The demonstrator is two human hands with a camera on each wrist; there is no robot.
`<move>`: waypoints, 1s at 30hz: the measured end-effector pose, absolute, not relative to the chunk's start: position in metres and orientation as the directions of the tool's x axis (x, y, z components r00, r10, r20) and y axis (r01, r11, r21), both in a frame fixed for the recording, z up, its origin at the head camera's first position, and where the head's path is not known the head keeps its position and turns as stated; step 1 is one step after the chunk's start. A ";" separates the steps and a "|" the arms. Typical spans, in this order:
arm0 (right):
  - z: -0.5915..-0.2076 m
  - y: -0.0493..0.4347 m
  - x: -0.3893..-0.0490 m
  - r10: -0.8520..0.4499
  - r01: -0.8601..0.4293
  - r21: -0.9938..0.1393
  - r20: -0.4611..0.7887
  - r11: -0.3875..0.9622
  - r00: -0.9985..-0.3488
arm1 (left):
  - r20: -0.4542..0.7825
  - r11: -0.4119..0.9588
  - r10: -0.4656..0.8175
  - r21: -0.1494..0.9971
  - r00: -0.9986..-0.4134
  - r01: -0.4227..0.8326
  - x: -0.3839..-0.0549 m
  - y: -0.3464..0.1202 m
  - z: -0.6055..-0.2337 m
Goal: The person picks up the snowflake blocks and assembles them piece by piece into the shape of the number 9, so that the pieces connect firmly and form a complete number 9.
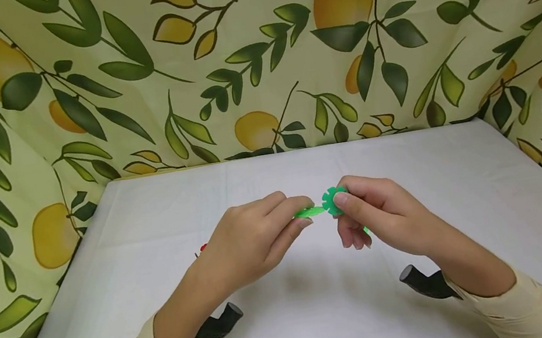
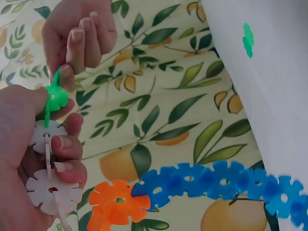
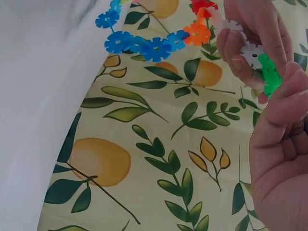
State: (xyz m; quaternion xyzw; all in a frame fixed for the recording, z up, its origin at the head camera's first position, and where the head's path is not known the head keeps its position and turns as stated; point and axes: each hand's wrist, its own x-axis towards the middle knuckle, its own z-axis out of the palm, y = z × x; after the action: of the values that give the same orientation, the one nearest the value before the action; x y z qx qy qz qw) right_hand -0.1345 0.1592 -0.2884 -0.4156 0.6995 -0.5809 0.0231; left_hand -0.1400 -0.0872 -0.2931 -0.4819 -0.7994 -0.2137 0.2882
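Observation:
My left hand (image 1: pixel 254 233) pinches a light green notched plastic disc (image 1: pixel 310 212) edge-on between thumb and fingers. A darker green disc (image 1: pixel 330 201) is pinched by my right hand (image 1: pixel 386 210), its rim right at the light green one's edge. White discs (image 2: pixel 53 192) linked one to another run from the green ones through the left palm, with that hand's fingers curled about them. Beyond them, the left wrist view shows an orange disc (image 2: pixel 120 202) and a curving row of blue discs (image 2: pixel 226 180). Red discs (image 3: pixel 204 7) appear near the orange in the right wrist view.
Two loose green discs (image 2: pixel 248 41) lie on the white-covered table (image 1: pixel 328 325). A leaf-and-fruit patterned cloth (image 1: pixel 254 65) hangs behind and along both sides. Black curved mounts (image 1: pixel 221 323) stick out by both wrists.

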 end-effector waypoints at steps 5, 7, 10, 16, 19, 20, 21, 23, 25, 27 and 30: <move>-0.288 0.158 -0.130 -0.574 -0.567 -0.822 0.441 0.050 -0.690 | 0.669 0.453 0.647 0.049 -0.366 0.890 -0.136 -0.088 -0.291; -0.288 0.158 -0.129 -0.574 -0.569 -0.820 0.436 0.065 -0.693 | 0.672 0.457 0.645 0.043 -0.364 0.889 -0.135 -0.088 -0.291; -0.287 0.159 -0.129 -0.589 -0.569 -0.818 0.421 0.081 -0.690 | 0.672 0.461 0.646 0.035 -0.362 0.887 -0.134 -0.087 -0.290; -0.286 0.161 -0.129 -0.651 -0.591 -0.803 0.411 0.072 -0.638 | 0.659 0.455 0.659 0.035 -0.363 0.890 -0.132 -0.087 -0.291; -0.287 0.161 -0.129 -0.670 -0.579 -0.811 0.384 0.084 -0.635 | 0.653 0.449 0.666 0.034 -0.360 0.893 -0.131 -0.087 -0.291; -0.287 0.161 -0.129 -0.672 -0.569 -0.817 0.370 0.093 -0.641 | 0.653 0.448 0.667 0.032 -0.358 0.894 -0.131 -0.087 -0.291; -0.287 0.160 -0.129 -0.671 -0.560 -0.822 0.358 0.103 -0.649 | 0.655 0.448 0.666 0.031 -0.357 0.893 -0.131 -0.088 -0.291; -0.287 0.160 -0.128 -0.665 -0.543 -0.830 0.333 0.129 -0.668 | 0.658 0.447 0.665 0.029 -0.354 0.894 -0.130 -0.088 -0.292; -0.288 0.159 -0.126 -0.658 -0.542 -0.828 0.330 0.142 -0.677 | 0.663 0.443 0.663 0.027 -0.347 0.896 -0.130 -0.087 -0.292; -0.290 0.158 -0.125 -0.649 -0.560 -0.815 0.347 0.150 -0.678 | 0.664 0.442 0.662 0.029 -0.347 0.897 -0.130 -0.087 -0.292; -0.292 0.155 -0.124 -0.629 -0.588 -0.794 0.379 0.155 -0.678 | 0.656 0.445 0.661 0.050 -0.366 0.894 -0.130 -0.086 -0.293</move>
State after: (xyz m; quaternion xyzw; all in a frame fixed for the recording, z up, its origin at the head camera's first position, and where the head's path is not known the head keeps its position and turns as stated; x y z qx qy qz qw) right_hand -0.1239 0.1547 -0.2922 -0.4006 0.7597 -0.5118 0.0202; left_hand -0.1296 -0.0861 -0.2929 -0.4854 -0.8006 -0.2044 0.2856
